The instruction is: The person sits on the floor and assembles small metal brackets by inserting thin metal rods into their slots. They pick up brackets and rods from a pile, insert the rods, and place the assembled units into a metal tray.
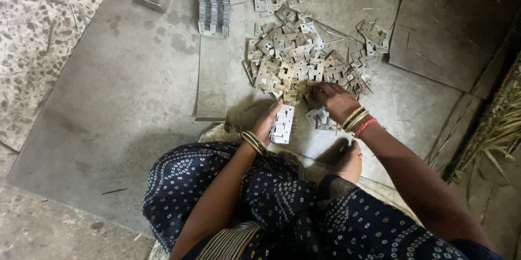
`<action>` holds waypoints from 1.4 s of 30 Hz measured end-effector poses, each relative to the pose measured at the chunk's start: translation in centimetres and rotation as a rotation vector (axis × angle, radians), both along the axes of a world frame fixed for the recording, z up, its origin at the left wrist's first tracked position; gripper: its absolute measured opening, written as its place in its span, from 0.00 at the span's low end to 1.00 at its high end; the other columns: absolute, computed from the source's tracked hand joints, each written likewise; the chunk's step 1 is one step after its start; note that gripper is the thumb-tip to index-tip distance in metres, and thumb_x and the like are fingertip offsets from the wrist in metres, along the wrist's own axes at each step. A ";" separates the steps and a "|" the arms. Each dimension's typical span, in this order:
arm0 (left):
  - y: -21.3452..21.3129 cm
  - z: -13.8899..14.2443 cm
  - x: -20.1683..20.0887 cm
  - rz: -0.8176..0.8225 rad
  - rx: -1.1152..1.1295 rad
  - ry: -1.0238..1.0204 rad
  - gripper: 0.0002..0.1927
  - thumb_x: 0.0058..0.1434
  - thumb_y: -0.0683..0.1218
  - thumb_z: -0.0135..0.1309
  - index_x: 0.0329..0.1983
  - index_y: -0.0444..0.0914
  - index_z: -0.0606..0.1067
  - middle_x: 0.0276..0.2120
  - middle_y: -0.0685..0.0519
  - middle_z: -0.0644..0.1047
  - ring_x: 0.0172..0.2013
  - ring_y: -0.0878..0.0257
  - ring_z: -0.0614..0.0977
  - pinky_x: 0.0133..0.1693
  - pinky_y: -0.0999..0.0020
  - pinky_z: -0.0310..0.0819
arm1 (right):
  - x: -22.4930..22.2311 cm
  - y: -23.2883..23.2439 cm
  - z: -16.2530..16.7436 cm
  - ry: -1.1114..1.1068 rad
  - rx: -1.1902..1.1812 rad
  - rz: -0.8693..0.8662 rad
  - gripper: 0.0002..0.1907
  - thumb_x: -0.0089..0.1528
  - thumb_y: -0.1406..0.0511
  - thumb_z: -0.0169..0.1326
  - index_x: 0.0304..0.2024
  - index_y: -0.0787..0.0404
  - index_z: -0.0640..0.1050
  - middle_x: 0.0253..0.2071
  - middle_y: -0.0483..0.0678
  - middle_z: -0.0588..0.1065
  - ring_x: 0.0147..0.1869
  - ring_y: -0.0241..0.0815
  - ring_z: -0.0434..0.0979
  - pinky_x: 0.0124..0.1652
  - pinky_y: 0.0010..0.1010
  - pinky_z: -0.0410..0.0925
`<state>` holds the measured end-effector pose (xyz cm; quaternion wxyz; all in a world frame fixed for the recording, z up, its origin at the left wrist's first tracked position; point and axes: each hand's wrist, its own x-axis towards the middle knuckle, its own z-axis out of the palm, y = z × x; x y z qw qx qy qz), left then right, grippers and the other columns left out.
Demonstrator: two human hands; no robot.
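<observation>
Left hand (269, 123) is closed around a stack of metal plates (283, 124), held upright with its long axis pointing away from the person, while the right hand (334, 100) is pressed into the pile of plates (296, 59).

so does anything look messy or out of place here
Nothing looks damaged. The small metal plates lie in a loose, jumbled heap, unlike the neat row up top. The left hand holds a stack; the right hand reaches into the heap.

Navy white-dotted garment (282, 195); green-gold bangles (254, 142); red wrist thread (364, 127).
</observation>
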<state>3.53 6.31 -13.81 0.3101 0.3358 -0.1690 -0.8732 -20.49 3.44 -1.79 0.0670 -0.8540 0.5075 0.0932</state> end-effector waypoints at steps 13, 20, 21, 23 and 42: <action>-0.4 2.7 0.3 0.096 0.001 -0.046 0.27 0.67 0.65 0.52 0.57 0.42 0.70 0.34 0.52 0.80 0.29 0.63 0.84 0.33 0.65 0.82 | -0.4 0.6 -0.1 0.073 0.080 0.025 0.33 0.57 0.69 0.50 0.68 0.60 0.68 0.69 0.56 0.66 0.69 0.56 0.68 0.62 0.42 0.68; -0.5 3.3 0.4 0.071 -0.008 -0.046 0.26 0.66 0.65 0.52 0.54 0.42 0.69 0.33 0.51 0.80 0.29 0.62 0.84 0.33 0.66 0.83 | -0.7 0.0 0.1 0.130 0.140 0.091 0.27 0.59 0.61 0.50 0.60 0.62 0.72 0.67 0.57 0.65 0.71 0.57 0.64 0.70 0.47 0.57; -0.5 3.3 0.4 0.064 -0.003 -0.056 0.26 0.65 0.65 0.52 0.54 0.42 0.69 0.34 0.51 0.81 0.30 0.62 0.85 0.34 0.66 0.84 | -0.8 0.0 -0.1 0.121 0.111 0.104 0.27 0.58 0.62 0.51 0.59 0.64 0.73 0.67 0.59 0.65 0.70 0.59 0.64 0.69 0.48 0.56; -0.5 3.1 0.5 0.084 -0.012 -0.019 0.25 0.67 0.64 0.53 0.54 0.42 0.69 0.34 0.51 0.80 0.30 0.62 0.84 0.34 0.66 0.84 | -0.9 0.2 -0.5 0.121 0.066 0.126 0.27 0.56 0.64 0.51 0.58 0.65 0.73 0.67 0.60 0.65 0.69 0.59 0.65 0.68 0.48 0.57; -0.3 0.4 0.7 0.100 0.053 0.060 0.30 0.68 0.68 0.51 0.50 0.37 0.76 0.28 0.52 0.79 0.25 0.62 0.83 0.30 0.62 0.83 | 0.1 2.2 -0.4 -0.387 -0.451 0.325 0.17 0.64 0.74 0.52 0.56 0.69 0.75 0.57 0.59 0.78 0.64 0.54 0.78 0.63 0.41 0.74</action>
